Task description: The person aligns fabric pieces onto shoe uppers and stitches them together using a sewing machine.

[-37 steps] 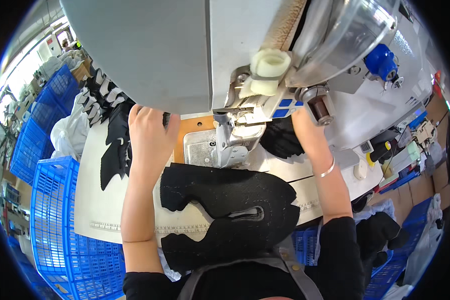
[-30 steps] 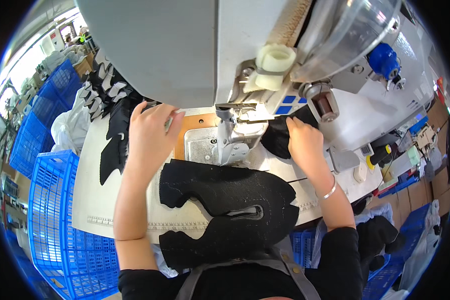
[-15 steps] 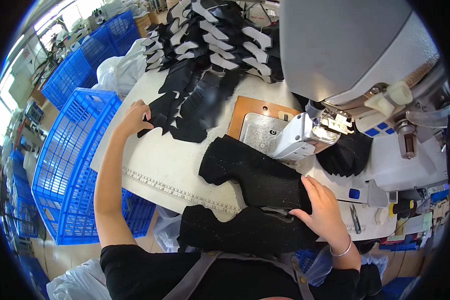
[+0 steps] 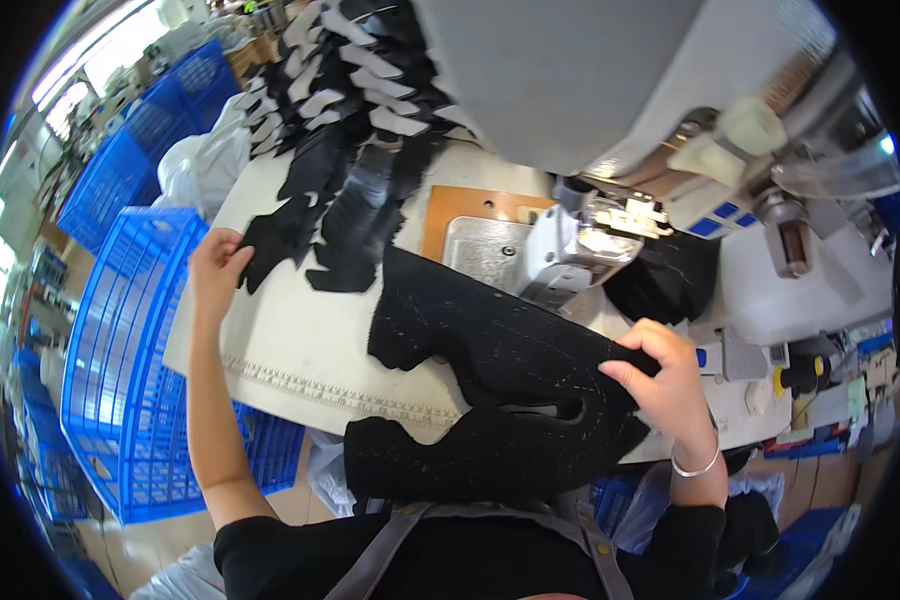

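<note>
My left hand (image 4: 218,275) pinches the edge of a dark cut piece (image 4: 273,240) at the left of the table, beside overlapping rows of similar black pieces (image 4: 342,270). Across the table's front lies a large black fabric piece (image 4: 500,330), its two arms joined at the right around a narrow slot. Its right end is between the thumb and bent fingers of my right hand (image 4: 665,378). The lower arm hangs over the table's front edge, against my apron. Just beyond the fabric is the sewing machine's head (image 4: 580,250), above a metal plate (image 4: 478,250).
A blue plastic crate (image 4: 130,370) stands left of the white table (image 4: 270,325). Black and pale pieces (image 4: 370,85) are heaped at the back. A measuring tape (image 4: 340,398) runs along the front edge. More black pieces (image 4: 665,280) lie behind the machine head.
My left hand has closed on a dark piece and drawn it slightly away from the row. My right hand has gone from lying on the fabric to pinching its end. The view has shifted.
</note>
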A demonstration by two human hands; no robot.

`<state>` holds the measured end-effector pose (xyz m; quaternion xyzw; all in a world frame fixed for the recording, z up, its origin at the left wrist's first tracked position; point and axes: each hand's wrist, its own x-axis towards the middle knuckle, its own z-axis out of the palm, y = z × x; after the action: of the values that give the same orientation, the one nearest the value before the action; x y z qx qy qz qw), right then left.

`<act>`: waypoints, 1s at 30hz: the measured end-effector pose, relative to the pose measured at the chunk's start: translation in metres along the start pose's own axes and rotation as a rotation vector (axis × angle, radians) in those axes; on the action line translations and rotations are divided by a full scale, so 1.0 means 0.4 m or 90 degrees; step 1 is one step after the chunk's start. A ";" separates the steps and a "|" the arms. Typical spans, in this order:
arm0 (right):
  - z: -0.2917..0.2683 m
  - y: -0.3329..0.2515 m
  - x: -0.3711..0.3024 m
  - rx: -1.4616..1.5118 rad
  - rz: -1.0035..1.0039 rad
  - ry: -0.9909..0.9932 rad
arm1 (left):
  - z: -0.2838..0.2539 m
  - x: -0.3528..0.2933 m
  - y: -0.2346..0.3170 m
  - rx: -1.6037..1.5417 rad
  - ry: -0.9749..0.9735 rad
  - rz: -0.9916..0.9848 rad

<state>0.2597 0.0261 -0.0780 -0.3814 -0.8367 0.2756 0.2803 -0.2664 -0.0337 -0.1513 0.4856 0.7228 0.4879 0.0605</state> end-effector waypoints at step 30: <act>-0.011 -0.038 0.144 0.326 0.039 0.057 | 0.318 -0.036 0.621 -0.252 -0.469 0.362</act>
<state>0.2235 0.0643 -0.0499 -0.3351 -0.7144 0.4699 0.3957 -0.0276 0.0507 -0.0327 0.7825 0.3862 0.4088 0.2673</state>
